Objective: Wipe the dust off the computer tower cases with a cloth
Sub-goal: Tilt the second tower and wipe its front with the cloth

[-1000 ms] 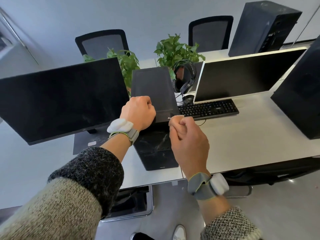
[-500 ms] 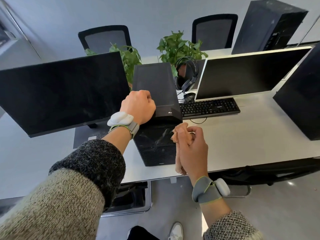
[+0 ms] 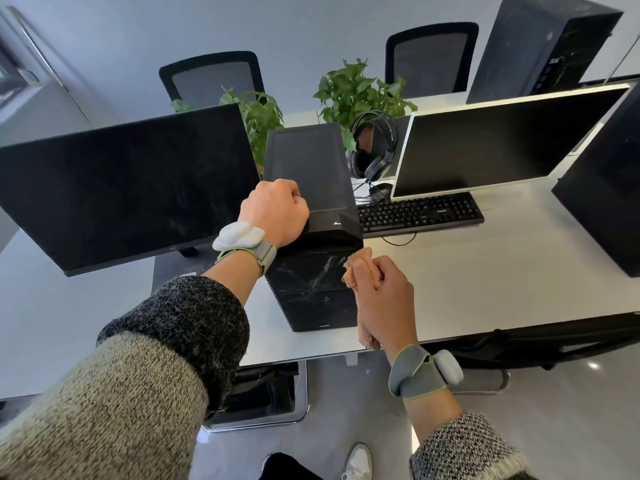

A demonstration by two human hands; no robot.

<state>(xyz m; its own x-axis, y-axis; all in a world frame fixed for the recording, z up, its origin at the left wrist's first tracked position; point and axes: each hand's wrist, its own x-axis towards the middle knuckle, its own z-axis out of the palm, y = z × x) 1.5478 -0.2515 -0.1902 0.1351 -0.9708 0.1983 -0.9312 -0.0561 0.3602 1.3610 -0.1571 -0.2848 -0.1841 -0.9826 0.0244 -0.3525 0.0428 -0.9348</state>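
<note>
One tower case, cloth in right hand lower, left hand unmoved

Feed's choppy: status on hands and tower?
Left hand fisted atop black mesh-front computer tower case. Right hand grips crumpled tan cloth at its front right edge. Black keyboard close on right.

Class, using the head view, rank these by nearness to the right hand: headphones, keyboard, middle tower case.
1. Middle tower case, just left of the right hand.
2. Keyboard, behind the hand.
3. Headphones, farthest back.
</note>
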